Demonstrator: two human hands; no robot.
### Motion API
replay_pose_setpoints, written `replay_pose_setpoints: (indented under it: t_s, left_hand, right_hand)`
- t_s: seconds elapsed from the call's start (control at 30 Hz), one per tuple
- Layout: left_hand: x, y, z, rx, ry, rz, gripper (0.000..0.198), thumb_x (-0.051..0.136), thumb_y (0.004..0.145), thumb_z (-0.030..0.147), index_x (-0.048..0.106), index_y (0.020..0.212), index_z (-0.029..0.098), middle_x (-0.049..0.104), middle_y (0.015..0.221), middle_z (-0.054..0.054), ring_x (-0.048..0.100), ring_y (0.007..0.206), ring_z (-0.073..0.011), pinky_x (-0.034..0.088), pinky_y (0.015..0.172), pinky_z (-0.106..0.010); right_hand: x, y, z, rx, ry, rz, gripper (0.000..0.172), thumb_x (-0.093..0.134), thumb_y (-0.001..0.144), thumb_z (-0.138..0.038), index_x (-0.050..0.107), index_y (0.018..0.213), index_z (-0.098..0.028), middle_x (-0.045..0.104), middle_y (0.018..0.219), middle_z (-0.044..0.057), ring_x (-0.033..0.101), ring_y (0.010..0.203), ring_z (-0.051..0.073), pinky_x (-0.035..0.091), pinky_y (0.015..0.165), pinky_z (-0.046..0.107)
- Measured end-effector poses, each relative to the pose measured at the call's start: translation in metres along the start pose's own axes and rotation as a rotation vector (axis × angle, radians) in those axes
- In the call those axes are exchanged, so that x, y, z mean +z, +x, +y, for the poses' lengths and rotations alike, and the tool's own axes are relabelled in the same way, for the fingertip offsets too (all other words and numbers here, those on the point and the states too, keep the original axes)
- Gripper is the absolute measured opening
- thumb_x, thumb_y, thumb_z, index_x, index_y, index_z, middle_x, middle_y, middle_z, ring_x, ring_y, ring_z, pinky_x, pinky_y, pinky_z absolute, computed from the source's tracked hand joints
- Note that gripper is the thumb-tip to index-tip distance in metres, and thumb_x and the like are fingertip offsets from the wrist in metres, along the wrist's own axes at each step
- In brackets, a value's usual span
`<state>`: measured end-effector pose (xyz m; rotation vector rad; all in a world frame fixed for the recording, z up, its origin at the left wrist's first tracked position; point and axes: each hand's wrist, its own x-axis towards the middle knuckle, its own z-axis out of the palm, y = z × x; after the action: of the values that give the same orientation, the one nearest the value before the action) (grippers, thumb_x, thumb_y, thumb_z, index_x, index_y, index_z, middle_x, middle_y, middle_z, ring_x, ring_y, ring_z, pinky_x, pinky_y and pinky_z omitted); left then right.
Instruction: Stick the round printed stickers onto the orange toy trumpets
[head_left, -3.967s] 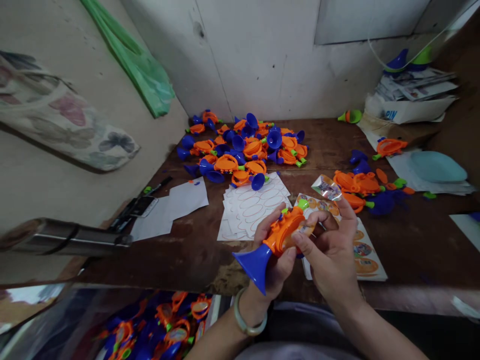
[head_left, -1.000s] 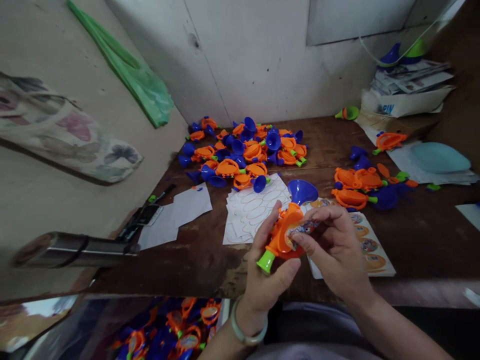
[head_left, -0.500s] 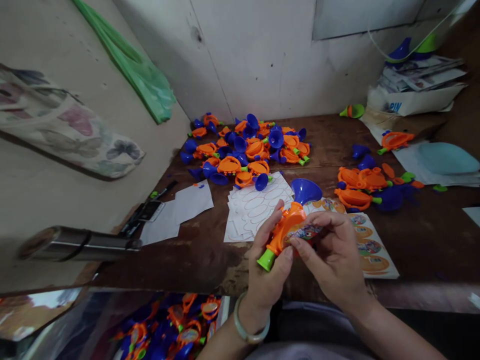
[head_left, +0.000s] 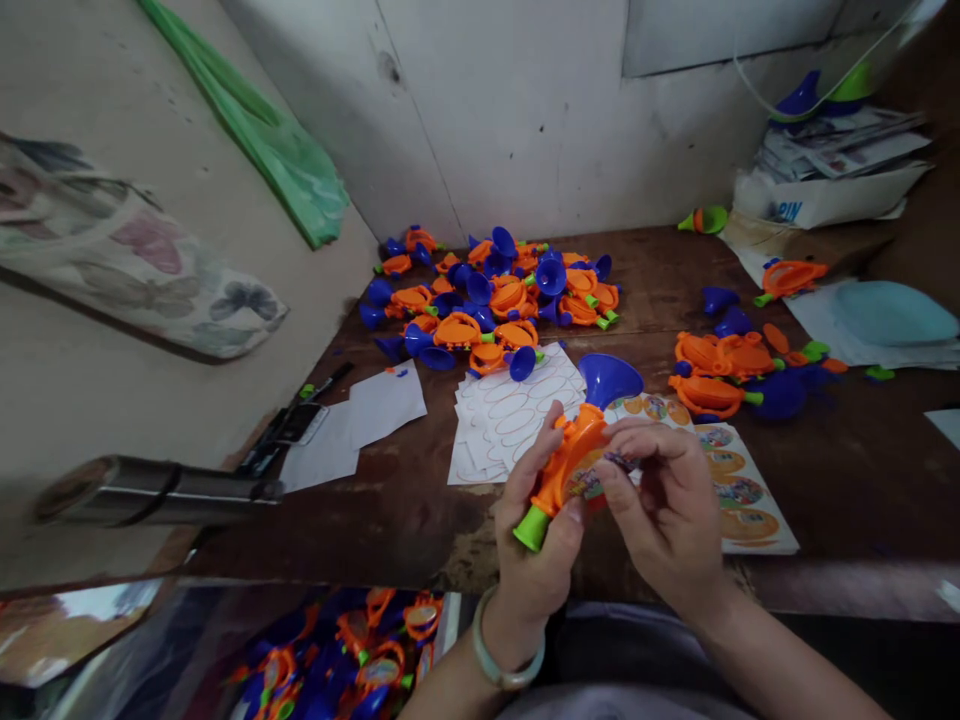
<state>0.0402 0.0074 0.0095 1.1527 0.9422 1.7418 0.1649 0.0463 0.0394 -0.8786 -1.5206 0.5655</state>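
Note:
My left hand (head_left: pixel 536 520) grips an orange plastic toy trumpet (head_left: pixel 574 465), which has a blue flared bell (head_left: pixel 611 380) at the far end and a green mouthpiece (head_left: pixel 531 530) at the near end. A round printed sticker (head_left: pixel 589 480) lies on the trumpet's oval face. My right hand (head_left: pixel 664 505) is over the trumpet, with its thumb and fingertips pinching the sticker's edge. Part of the sticker is hidden by those fingers. A bangle (head_left: pixel 506 645) circles my left wrist.
Several assembled toys and loose parts (head_left: pixel 487 300) are heaped on the dark wooden table (head_left: pixel 375 520). Near my hands lie white sheets with oval outlines (head_left: pixel 510 425) and a sticker sheet (head_left: pixel 742 490). More toys (head_left: pixel 712 370) lie to the right, and a metal tube (head_left: pixel 150 490) juts in at left.
Over the last few seconds the trumpet has turned end for end, bringing the blue bell to the far side. Since the last frame, the sticker has settled flatter against the orange face.

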Motion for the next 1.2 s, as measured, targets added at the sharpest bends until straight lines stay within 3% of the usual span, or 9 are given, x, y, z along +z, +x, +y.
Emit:
replay_pose_setpoints:
  t_s: [0.1,0.37,0.63,0.77,0.87,1.0,1.07,1.13,1.2]
  left_hand:
    - [0.000,-0.004,-0.003,0.031,-0.027,-0.020,0.047,0.074,0.103,0.027,0.069,0.148,0.039,0.055,0.170,-0.006,0.048,0.159,-0.0351,0.048,0.128,-0.052]
    - [0.001,-0.006,-0.003,0.028,-0.019,-0.033,0.047,0.072,0.104,0.027,0.069,0.149,0.037,0.056,0.169,-0.007,0.050,0.159,-0.0358,0.046,0.129,-0.058]
    - [-0.003,-0.007,-0.007,0.022,-0.008,-0.044,0.049,0.072,0.103,0.024,0.068,0.149,0.037,0.054,0.171,-0.007,0.048,0.160,-0.0356,0.045,0.130,-0.056]
    - [-0.007,-0.011,0.001,0.024,0.073,-0.051,0.049,0.069,0.104,0.024,0.066,0.151,0.036,0.055,0.170,-0.009,0.050,0.159,-0.0350,0.049,0.128,-0.054]
    - [-0.037,-0.012,0.010,0.147,0.349,-0.049,0.051,0.068,0.101,0.015,0.068,0.149,0.033,0.059,0.167,-0.010,0.056,0.155,-0.0355,0.056,0.122,-0.054]
    - [-0.120,-0.013,0.010,0.319,1.105,-0.092,0.061,0.071,0.096,0.006,0.066,0.150,0.033,0.054,0.170,-0.010,0.056,0.154,-0.0351,0.053,0.124,-0.054]
    - [-0.157,-0.015,0.003,0.273,1.308,-0.155,0.054,0.070,0.098,0.012,0.066,0.150,0.028,0.046,0.175,-0.016,0.040,0.163,-0.0431,0.045,0.126,-0.068]
    - [-0.173,-0.017,-0.004,0.180,1.423,-0.202,0.048,0.072,0.099,0.022,0.069,0.147,0.025,0.043,0.176,-0.020,0.019,0.169,-0.0508,0.030,0.125,-0.085]
    - [-0.163,-0.017,-0.010,0.149,1.377,-0.169,0.040,0.072,0.099,0.029,0.075,0.139,0.023,0.052,0.170,-0.020,0.018,0.169,-0.0511,0.027,0.125,-0.085]
  right_hand:
    - [-0.005,0.008,0.003,-0.110,-0.174,0.030,0.020,0.073,0.095,-0.013,0.064,0.100,-0.030,0.068,0.089,-0.001,0.065,0.099,0.023,0.055,0.091,0.040]
    - [-0.007,0.007,0.009,0.054,-0.068,-0.024,0.012,0.071,0.099,-0.017,0.066,0.098,-0.028,0.071,0.091,0.000,0.066,0.094,0.022,0.054,0.086,0.040]
    - [-0.004,0.007,0.011,0.024,-0.173,-0.012,0.010,0.073,0.099,-0.023,0.065,0.103,-0.028,0.068,0.100,0.004,0.067,0.097,0.024,0.059,0.088,0.043]
    - [-0.009,0.012,0.031,-0.025,-0.330,0.086,0.065,0.081,0.096,-0.045,0.050,0.151,-0.029,0.056,0.148,0.017,0.055,0.137,0.036,0.058,0.101,0.054]
    - [-0.038,0.026,0.059,-0.054,-0.538,-0.140,0.060,0.071,0.100,-0.055,0.054,0.152,-0.029,0.063,0.149,0.017,0.058,0.139,0.040,0.050,0.112,0.062]
    - [-0.096,0.045,0.087,0.187,-0.906,-0.587,0.045,0.068,0.101,-0.052,0.071,0.133,-0.021,0.076,0.133,0.018,0.070,0.124,0.043,0.055,0.101,0.060]
    - [-0.114,0.048,0.090,0.272,-0.948,-0.764,0.044,0.067,0.100,-0.047,0.070,0.134,-0.019,0.076,0.133,0.019,0.074,0.120,0.042,0.059,0.098,0.055]
    - [-0.117,0.046,0.089,0.326,-0.966,-0.824,0.049,0.065,0.101,-0.043,0.065,0.142,-0.017,0.073,0.140,0.022,0.075,0.120,0.042,0.060,0.096,0.052]
    - [-0.110,0.039,0.088,0.376,-0.973,-0.794,0.056,0.066,0.099,-0.040,0.061,0.148,-0.015,0.068,0.146,0.025,0.074,0.123,0.044,0.060,0.097,0.055]
